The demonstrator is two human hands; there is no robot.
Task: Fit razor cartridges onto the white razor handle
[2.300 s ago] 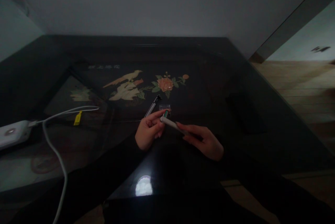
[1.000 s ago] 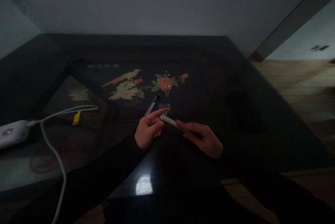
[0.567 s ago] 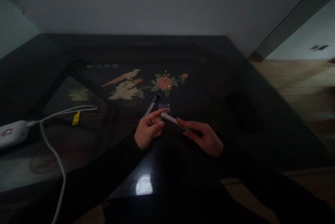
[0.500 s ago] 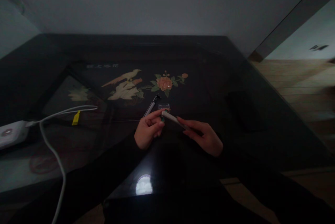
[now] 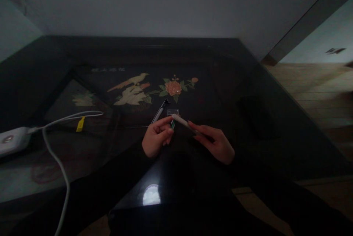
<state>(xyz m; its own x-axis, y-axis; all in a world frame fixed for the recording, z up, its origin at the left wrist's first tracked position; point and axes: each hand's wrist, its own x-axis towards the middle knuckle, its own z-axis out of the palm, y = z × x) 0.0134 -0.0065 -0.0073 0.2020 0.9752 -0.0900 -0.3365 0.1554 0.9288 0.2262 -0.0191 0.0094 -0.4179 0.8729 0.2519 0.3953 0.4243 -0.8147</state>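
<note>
My left hand (image 5: 157, 135) is closed in a pinch on a small green piece (image 5: 173, 123), too small and dim to identify. My right hand (image 5: 215, 141) grips the near end of a slim white stick (image 5: 182, 120) between thumb and fingers. The stick slants up to the left, and its rounded far tip meets or nearly meets my left index fingertip, just over the green piece. Right behind that tip lies a small clear plastic box (image 5: 173, 111). A grey and black pen-like object (image 5: 159, 114) rests beyond my left hand, its lower end hidden by my fingers.
The dark glossy table (image 5: 209, 177) bears a bird and flower picture. At left, a white box-shaped device (image 5: 14, 141) has a white cable (image 5: 59, 162) with a yellow tag (image 5: 80, 124). A dark flat object (image 5: 257, 117) lies at right. A wall (image 5: 143, 4) rises behind.
The tip of the white stick has shifted slightly right and up. My left fingertips have moved a little, and more of the green piece shows. Everything else stays in place.
</note>
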